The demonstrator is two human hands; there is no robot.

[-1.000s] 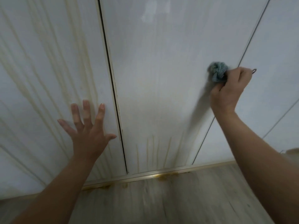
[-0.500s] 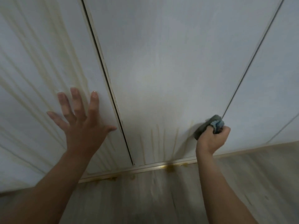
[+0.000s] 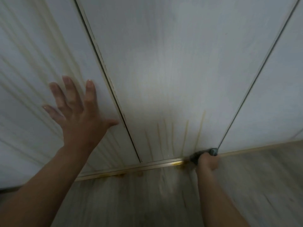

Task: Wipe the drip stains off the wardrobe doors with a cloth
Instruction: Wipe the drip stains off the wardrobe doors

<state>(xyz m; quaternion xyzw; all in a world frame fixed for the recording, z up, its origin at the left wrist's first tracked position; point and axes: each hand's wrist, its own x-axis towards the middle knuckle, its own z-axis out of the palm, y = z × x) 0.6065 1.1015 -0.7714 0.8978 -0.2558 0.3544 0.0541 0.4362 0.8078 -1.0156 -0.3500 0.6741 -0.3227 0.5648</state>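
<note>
Grey-blue bunched cloth (image 3: 202,154) is clamped in the curled fingers of the right hand (image 3: 207,163). It presses the foot of the pale white middle wardrobe door (image 3: 164,71), touching the long brass-coloured bottom rail (image 3: 131,167) at that door's right-hand seam. A second ago the same cloth was high above the rail on this edge, and half a second ago it was partway down, so one full downward stroke has just run out at the rail.

The left hand (image 3: 78,118) has kept its place, fingers (image 3: 90,90) straight and spread, flat on the pale white left wardrobe door (image 3: 32,63) well above the rail, as a brace.

Short yellowish drip stains (image 3: 185,133) still stand just above the rail beside the cloth, and long faint streaks cover the left door. Orange spots dot the rail itself.

I judge the middle door nearly finished, needing only low passes along the rail, while the left door's cleaning is not yet begun.
</note>
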